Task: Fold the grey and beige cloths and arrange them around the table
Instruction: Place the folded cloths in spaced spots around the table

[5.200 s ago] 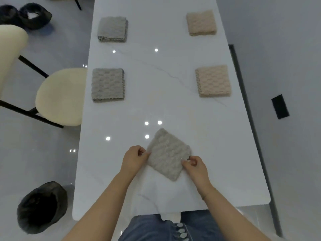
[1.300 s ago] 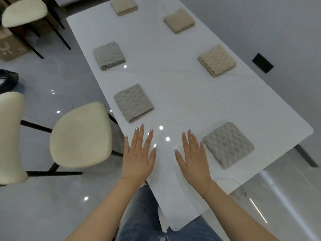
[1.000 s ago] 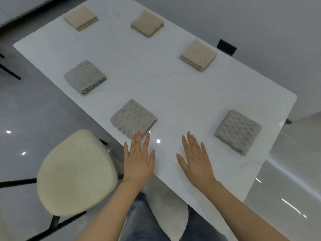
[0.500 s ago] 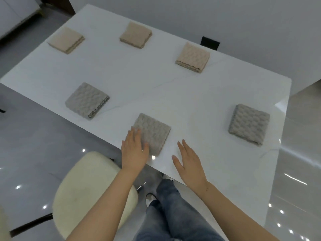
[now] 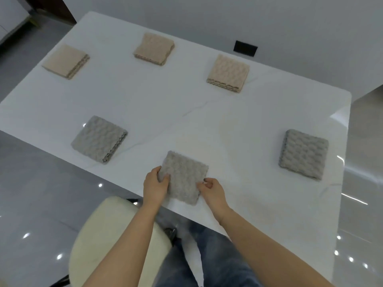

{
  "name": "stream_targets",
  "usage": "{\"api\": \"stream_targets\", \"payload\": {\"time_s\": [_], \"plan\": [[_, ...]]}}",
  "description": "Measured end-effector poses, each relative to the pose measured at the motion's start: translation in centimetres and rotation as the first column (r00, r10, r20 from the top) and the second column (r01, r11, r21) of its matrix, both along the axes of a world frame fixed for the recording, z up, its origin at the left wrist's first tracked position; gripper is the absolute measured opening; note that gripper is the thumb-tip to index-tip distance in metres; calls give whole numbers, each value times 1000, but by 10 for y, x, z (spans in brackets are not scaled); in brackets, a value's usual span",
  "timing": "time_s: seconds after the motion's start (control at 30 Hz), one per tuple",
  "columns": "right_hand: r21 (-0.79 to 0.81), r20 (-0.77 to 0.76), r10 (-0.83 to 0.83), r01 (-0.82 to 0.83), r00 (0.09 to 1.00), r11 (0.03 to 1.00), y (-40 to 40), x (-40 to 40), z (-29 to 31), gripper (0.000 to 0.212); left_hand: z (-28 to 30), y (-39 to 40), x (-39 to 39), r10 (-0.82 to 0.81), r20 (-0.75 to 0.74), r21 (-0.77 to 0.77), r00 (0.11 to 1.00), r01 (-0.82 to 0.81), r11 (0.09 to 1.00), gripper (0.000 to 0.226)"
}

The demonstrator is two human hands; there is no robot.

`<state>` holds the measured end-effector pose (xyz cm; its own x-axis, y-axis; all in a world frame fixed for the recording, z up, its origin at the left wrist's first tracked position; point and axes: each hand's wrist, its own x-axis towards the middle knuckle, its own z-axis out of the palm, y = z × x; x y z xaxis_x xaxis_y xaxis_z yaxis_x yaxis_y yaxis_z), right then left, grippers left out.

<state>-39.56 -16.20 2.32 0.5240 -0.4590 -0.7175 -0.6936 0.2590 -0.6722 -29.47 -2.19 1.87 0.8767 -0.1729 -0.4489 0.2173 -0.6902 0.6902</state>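
The white table (image 5: 186, 112) fills most of the view, its near edge running just under both forearms, and no writing, brand or label can be read on it or on anything else in sight. A cream chair (image 5: 107, 241) stands below and left of the grip, tucked by the table's near edge beside the person's jeans (image 5: 215, 259).

6 folded cloths lie on the table. The middle grey cloth (image 5: 184, 177) is the one being handled — it sits flat near the front edge, turned at a slight angle. The left hand (image 5: 155, 186) pinches its left edge, thumb on top and fingers curled under, closed on the fabric. The right hand (image 5: 211, 190) pinches the lower right edge between thumb and forefinger, the other fingers curled in loosely. Both arms reach forward, bare, wrists low over the table.

Well left of the grip lies a 2nd grey cloth (image 5: 99, 139), its layered edge facing right; well to the right lies a 3rd grey cloth (image 5: 303, 154). Across the table, beyond the hands, 3 beige cloths sit in a row: the left beige cloth (image 5: 66, 62), the middle beige cloth (image 5: 154, 48) and the right beige cloth (image 5: 229, 73).

Smallest, a black plate (image 5: 245, 48) is set in the wall behind the far edge.
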Motion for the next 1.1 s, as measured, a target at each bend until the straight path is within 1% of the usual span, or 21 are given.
{"api": "stream_targets", "payload": {"time_s": [0.03,0.1,0.27,0.43,0.6,0.73,0.9,1.0,1.1], "plan": [[16,10,-30,30,1000,999,4,3,-1,25,-1,0,1,-22,0,-10,1000,22,1000,34],[20,16,-91,90,996,996,12,7,-3,23,-4,3,3,-73,-10,-21,997,73,997,32],[-71,-16,-142,141,990,987,22,11,-7,21,-7,11,2,-90,5,-38,996,90,995,28],[-131,-80,-219,208,972,969,23,2,-13,37,-8,13,2,-119,-17,-57,993,117,991,26],[-117,-41,-279,273,959,955,25,0,-14,29,-10,13,0,-85,-24,-107,996,82,991,23],[-150,-15,-339,333,941,931,25,1,-14,25,-9,11,0,-63,-44,-128,997,57,990,22],[-136,-10,-335,331,942,934,23,-2,-17,23,-7,9,2,-53,-44,-124,998,47,991,24],[-94,12,-290,290,957,952,18,-6,-16,21,-4,7,0,-14,-63,-135,998,5,991,26],[-40,43,-224,226,974,973,10,-11,-12,24,-1,6,-4,25,-77,-148,997,-37,988,27]]}}
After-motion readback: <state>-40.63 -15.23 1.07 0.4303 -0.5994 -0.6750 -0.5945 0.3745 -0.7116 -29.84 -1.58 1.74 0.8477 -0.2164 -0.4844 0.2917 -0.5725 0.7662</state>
